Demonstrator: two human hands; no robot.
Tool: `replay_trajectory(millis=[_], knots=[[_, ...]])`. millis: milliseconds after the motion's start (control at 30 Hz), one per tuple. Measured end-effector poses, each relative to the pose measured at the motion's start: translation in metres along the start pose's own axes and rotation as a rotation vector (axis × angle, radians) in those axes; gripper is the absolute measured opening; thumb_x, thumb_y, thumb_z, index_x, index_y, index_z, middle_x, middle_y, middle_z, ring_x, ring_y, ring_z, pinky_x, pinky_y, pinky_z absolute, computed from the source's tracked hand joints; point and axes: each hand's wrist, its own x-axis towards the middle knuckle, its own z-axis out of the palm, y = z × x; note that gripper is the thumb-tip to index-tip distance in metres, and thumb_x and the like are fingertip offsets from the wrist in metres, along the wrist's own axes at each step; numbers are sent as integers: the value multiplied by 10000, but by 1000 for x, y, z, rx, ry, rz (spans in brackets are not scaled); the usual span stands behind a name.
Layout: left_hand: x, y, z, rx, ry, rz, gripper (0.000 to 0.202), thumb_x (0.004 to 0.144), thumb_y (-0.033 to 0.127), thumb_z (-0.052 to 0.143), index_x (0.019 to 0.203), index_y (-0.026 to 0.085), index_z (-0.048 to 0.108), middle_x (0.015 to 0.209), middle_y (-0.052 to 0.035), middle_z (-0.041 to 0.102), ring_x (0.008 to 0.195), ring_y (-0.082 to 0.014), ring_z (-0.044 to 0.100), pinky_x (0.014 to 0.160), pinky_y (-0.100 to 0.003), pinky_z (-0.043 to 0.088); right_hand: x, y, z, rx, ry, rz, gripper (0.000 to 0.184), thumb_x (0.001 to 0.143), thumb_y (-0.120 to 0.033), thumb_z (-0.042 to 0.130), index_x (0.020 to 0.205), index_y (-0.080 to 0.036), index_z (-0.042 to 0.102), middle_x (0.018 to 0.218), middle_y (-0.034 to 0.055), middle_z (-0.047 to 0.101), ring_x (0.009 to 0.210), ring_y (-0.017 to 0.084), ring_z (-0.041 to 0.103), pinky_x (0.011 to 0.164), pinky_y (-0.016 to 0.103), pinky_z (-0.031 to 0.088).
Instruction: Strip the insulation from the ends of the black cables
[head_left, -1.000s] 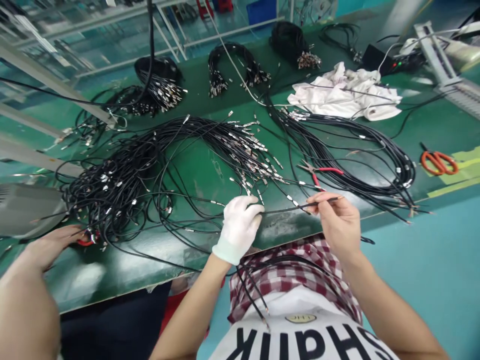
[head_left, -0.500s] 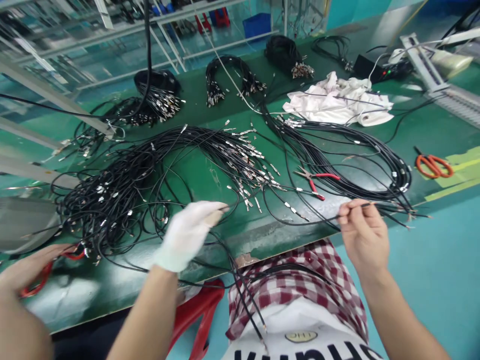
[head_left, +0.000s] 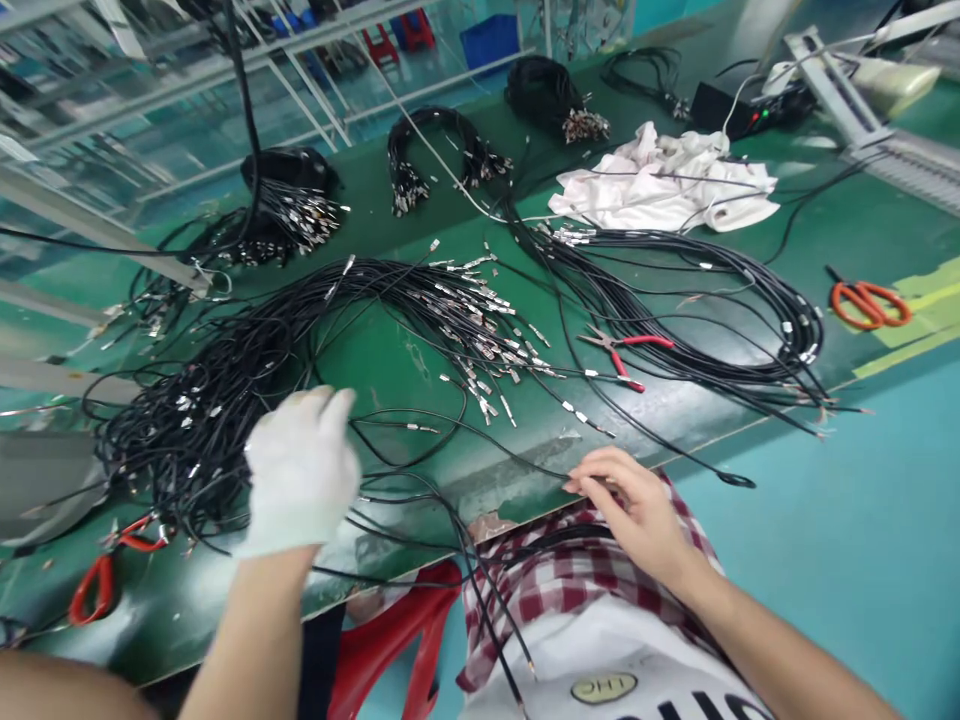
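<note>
One yellow oval patch (head_left: 604, 687) on the white top (head_left: 566, 640) reads "LHC"; big lettering (head_left: 709, 705) under it's cut off. R hand (head_left: 630, 505) is at the desk's (head_left: 386, 365) front edge, grip pinched on a blk cable (head_left: 517, 457) that runs back over the desk. Gloved L hand (head_left: 304, 470) is nr the cable pile (head_left: 195, 430) toward the L end, can't tell if its grip's got anything tbh.

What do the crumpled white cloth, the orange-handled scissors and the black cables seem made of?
White cloth: matte fabric, judging by its folds; perhaps cotton.
Scissors: smooth orange handles, likely plastic; dark blades, perhaps metal.
Black cables: slight sheen, likely plastic or rubber.
</note>
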Motion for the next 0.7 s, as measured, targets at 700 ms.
replay_trajectory(millis=[700], knots=[[-39, 163, 24, -437, -297, 339, 139, 958, 182, 528, 1046, 198, 635, 816, -18, 661, 784, -212, 599, 740, -367, 424, 3, 4, -16, -76, 74, 36, 96, 843, -218, 742, 922, -271, 752, 903, 3, 751, 802, 160, 701, 742, 293, 576]])
